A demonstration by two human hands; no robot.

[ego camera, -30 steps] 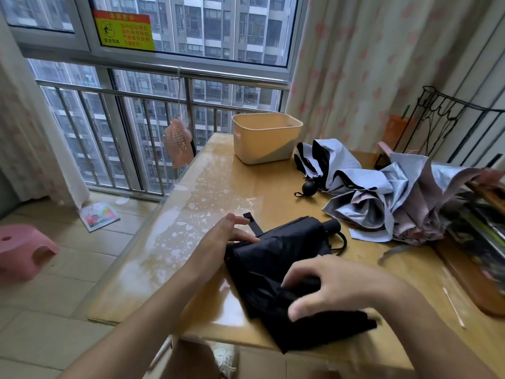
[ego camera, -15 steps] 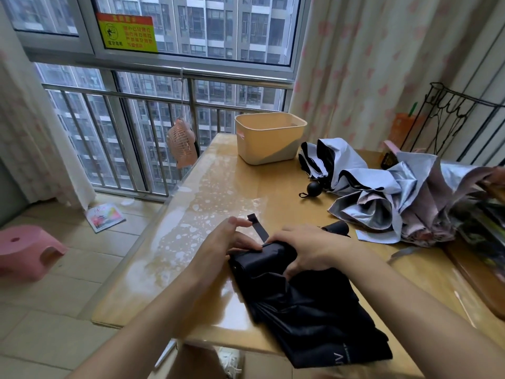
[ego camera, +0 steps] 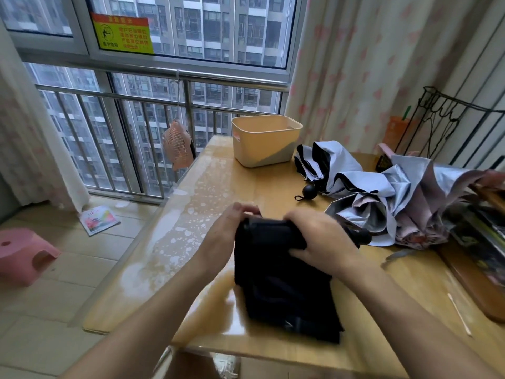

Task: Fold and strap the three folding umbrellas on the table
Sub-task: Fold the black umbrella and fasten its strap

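We take the cream bin (ego camera: 266, 139) at the far side of the wooden table (ego camera: 207, 187) as our landmark. Well in front of it, near the table's front edge, lies the black umbrella (ego camera: 284, 283), its loose canopy spread flat toward us and its upper end bunched into a thick roll. Our left hand (ego camera: 222, 242) grips the left end of that roll, fingers curled over the top and thumb side pressed against the fabric. Our right hand (ego camera: 319, 239) closes over the right part of the roll, fingers wrapped narrowly around it, with the umbrella's black handle (ego camera: 360, 236) poking out just past the knuckles. Whether the strap is between our fingers we cannot tell. Just to the right of the bin sits a pale blue umbrella with black lining (ego camera: 328, 168), unfolded in loose pleats, its round black knob (ego camera: 310, 190) resting on the table in front of the bin's right corner. Further right of the bin, touching the blue one, a silver and pink umbrella (ego camera: 415, 203) lies crumpled.
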